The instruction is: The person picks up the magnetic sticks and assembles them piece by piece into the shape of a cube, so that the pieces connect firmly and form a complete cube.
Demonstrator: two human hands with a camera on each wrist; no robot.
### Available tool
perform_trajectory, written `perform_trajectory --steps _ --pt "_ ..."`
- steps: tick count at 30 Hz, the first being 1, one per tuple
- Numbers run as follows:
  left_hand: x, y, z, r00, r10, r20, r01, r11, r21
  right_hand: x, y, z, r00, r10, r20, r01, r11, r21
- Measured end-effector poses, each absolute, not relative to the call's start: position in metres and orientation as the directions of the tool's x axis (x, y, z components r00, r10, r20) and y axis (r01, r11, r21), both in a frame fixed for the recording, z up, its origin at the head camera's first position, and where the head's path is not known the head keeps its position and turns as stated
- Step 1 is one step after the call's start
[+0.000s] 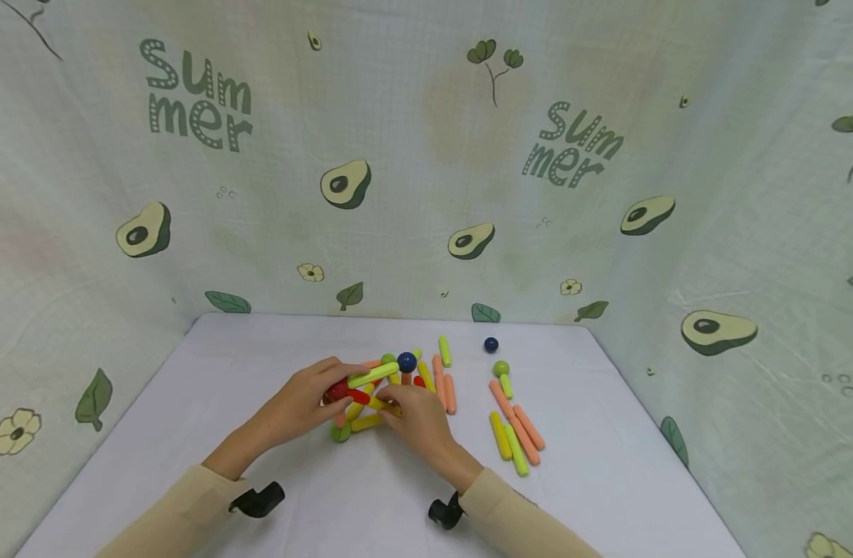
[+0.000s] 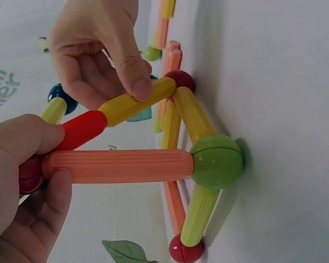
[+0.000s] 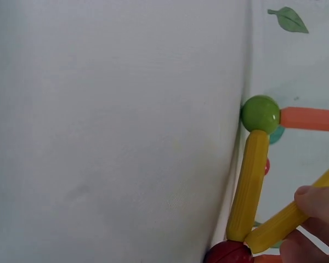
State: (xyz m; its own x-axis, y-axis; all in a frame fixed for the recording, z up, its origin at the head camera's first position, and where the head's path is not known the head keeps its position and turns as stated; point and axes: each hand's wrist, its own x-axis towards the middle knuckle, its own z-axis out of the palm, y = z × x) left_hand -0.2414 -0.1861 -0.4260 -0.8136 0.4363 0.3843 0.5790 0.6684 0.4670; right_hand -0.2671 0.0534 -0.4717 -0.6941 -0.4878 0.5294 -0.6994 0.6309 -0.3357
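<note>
A frame of coloured rods and balls stands on the table. My left hand (image 1: 300,403) grips its raised red ball (image 2: 30,174), with the thumb across the end of a red rod (image 2: 83,130). From that ball a salmon rod (image 2: 120,166) slopes down to a green ball (image 2: 216,161) on the table. The right hand (image 1: 421,418) pinches a yellow rod (image 3: 282,223) between thumb and fingers; one end meets a dark red ball (image 3: 229,253), the other the red rod. A light green rod (image 1: 373,376) reaches from near the left hand towards a blue ball (image 1: 407,362).
Loose salmon rods (image 1: 527,434), a yellow rod (image 1: 500,435) and a light green rod (image 1: 517,451) lie to the right. Behind them are a green ball (image 1: 501,368) and a dark blue ball (image 1: 491,345). A printed cloth (image 1: 412,101) hangs behind the table.
</note>
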Motion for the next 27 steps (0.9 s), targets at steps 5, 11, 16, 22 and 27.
perform_trajectory --steps 5,11,16,22,27 --pt "-0.241 -0.186 -0.426 -0.801 0.439 0.406 0.594 0.667 0.450 -0.268 0.052 -0.472 -0.675 -0.488 0.553 -0.706 0.646 -0.291" --pt "-0.241 -0.184 -0.425 -0.808 0.435 0.399 0.585 0.674 0.451 -0.267 0.066 -0.468 -0.707 -0.458 0.538 -0.693 0.603 -0.396" --pt "-0.241 -0.184 -0.421 -0.820 0.430 0.378 0.568 0.695 0.441 -0.278 0.089 -0.460 -0.814 -0.337 0.472 -0.575 0.580 -0.578" --pt "-0.240 -0.186 -0.421 -0.830 0.426 0.361 0.554 0.707 0.439 -0.298 0.103 -0.464 -0.852 -0.473 0.226 -0.495 0.585 -0.642" --pt "-0.242 -0.186 -0.424 -0.827 0.434 0.359 0.560 0.694 0.452 -0.304 0.104 -0.472 -0.808 -0.573 0.141 -0.527 0.595 -0.606"
